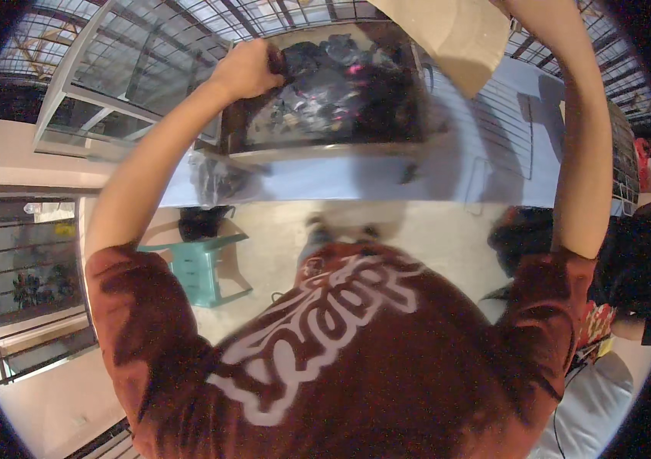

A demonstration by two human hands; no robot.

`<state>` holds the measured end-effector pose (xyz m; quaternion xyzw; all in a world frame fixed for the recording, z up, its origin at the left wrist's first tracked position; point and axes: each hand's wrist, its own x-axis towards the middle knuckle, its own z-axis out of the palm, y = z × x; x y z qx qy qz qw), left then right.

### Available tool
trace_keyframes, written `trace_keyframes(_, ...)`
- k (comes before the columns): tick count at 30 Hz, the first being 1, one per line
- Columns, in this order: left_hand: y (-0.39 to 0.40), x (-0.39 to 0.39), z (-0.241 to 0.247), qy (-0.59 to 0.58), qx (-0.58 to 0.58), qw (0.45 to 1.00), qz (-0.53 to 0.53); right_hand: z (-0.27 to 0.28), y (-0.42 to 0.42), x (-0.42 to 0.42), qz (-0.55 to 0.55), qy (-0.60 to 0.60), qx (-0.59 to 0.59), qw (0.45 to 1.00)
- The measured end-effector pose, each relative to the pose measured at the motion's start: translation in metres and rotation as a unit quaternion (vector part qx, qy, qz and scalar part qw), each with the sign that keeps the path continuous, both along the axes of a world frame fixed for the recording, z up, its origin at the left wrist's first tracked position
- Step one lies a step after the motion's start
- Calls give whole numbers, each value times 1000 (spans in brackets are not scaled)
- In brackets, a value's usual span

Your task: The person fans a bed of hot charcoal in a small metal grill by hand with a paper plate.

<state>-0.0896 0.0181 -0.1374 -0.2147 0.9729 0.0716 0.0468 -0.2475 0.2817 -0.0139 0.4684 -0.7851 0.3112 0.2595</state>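
Observation:
Before me, a shallow rectangular tray (325, 150) holds black, charcoal-like lumps (317, 86) with grey ash-like patches and small bright pink spots. My left hand (245, 70) is over its left side, fingers curled beside something dark. Whether it grips that thing or the tray's rim is unclear. High at the right, my right hand (523, 7) is partly cut off by the picture's top edge. It grips a tan sheet, apparently cardboard (463, 43), which hangs over the tray's right end and looks bent.
Wire racks (503, 120) lie on the pale blue tabletop (314, 179) right of the tray. A glass-sided metal frame (124, 74) stands left. Clear plastic (213, 175) lies near the front edge. Below is a green plastic stool (202, 272); dark-clothed person (626, 269) is at right.

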Motion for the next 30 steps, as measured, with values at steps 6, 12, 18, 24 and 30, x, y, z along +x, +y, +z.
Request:
trace_keyframes(6, -4, 2, -5, 26, -17, 999, -28, 0, 4, -2, 21, 3, -18, 1000)
trace_keyframes(12, 7, 15, 15, 55, -131, 990, -5, 8, 10, -6, 22, -29, 8, 999)
trace_keyframes(18, 26, 63, 62, 191, -27, 981, 22, 7, 1, -47, 93, -168, 18, 981)
trace_keyframes(24, 48, 147, 69, 385, 145, 900, 143, 39, -21, -16, 43, -186, 79, 978)
trace_keyframes(30, 56, 202, 23, 446, 277, 840, 138, 26, -29, -27, 51, 33, 142, 988)
